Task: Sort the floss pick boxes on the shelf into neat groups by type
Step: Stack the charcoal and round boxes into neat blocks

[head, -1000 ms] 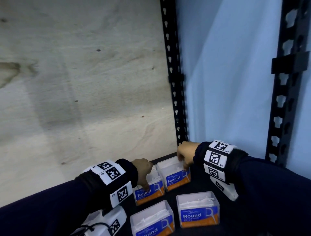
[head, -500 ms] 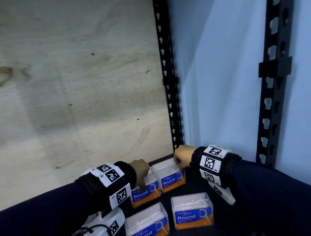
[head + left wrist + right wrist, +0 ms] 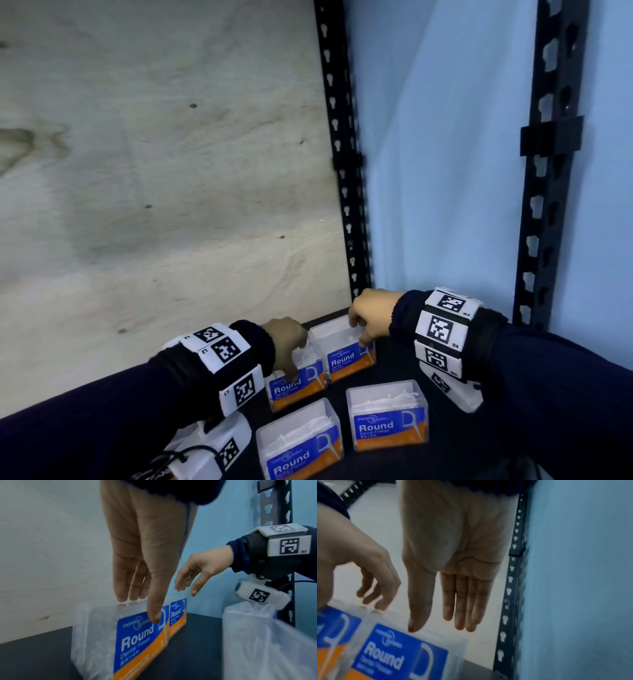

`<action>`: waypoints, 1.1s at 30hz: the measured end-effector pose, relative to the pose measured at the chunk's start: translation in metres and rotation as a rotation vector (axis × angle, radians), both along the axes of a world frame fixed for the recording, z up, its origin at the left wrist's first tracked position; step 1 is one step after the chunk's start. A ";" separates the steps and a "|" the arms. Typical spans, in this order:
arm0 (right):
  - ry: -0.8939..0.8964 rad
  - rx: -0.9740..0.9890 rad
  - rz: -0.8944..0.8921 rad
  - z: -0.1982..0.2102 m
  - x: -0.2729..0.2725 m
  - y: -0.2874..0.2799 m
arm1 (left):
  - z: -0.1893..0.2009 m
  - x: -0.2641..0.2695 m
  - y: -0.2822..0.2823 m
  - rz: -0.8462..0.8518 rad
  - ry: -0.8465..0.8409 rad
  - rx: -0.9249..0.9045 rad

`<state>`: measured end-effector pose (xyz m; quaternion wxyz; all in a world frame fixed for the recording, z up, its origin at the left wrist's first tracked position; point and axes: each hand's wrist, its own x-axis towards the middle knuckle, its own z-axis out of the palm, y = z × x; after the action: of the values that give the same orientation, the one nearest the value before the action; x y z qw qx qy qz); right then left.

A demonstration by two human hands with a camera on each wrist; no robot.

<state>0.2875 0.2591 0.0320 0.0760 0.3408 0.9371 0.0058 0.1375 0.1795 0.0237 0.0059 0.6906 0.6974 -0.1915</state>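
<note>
Four clear floss pick boxes with blue and orange "Round" labels stand on the dark shelf (image 3: 404,363). My left hand (image 3: 291,366) reaches over the back left box (image 3: 298,389); in the left wrist view its thumb (image 3: 157,618) touches the label and its straight fingers (image 3: 130,593) reach the box's (image 3: 137,642) rear top edge. Just above the back right box (image 3: 346,356), my right hand (image 3: 359,332) hovers with straight fingers (image 3: 462,608) and holds nothing. The front left box (image 3: 301,445) and front right box (image 3: 387,418) stand apart from both hands.
A plywood back panel (image 3: 154,171) closes the shelf behind the boxes. Black perforated uprights (image 3: 342,154) (image 3: 548,205) stand at the back right corner and the right, with a pale blue sheet (image 3: 438,154) between them.
Both hands stay over the two back boxes. The right hand's fingers have come off its box and now hang just above it. The boxes have hardly shifted.
</note>
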 end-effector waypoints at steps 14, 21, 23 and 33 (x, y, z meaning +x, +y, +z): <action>-0.144 -0.080 0.069 -0.034 0.034 -0.053 | -0.006 0.029 -0.075 0.029 -0.083 -0.181; -0.018 0.003 0.043 -0.034 0.022 -0.041 | -0.016 0.041 -0.078 0.088 -0.086 0.036; 0.001 0.022 0.042 -0.032 0.018 -0.036 | -0.017 0.043 -0.075 0.098 -0.079 0.086; 0.055 0.065 0.067 -0.034 0.012 -0.027 | -0.022 0.041 -0.057 0.143 -0.037 0.143</action>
<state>0.3000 0.2324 -0.0024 0.0387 0.3117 0.9489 0.0292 0.1785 0.1222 0.0013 -0.0172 0.6410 0.7566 -0.1275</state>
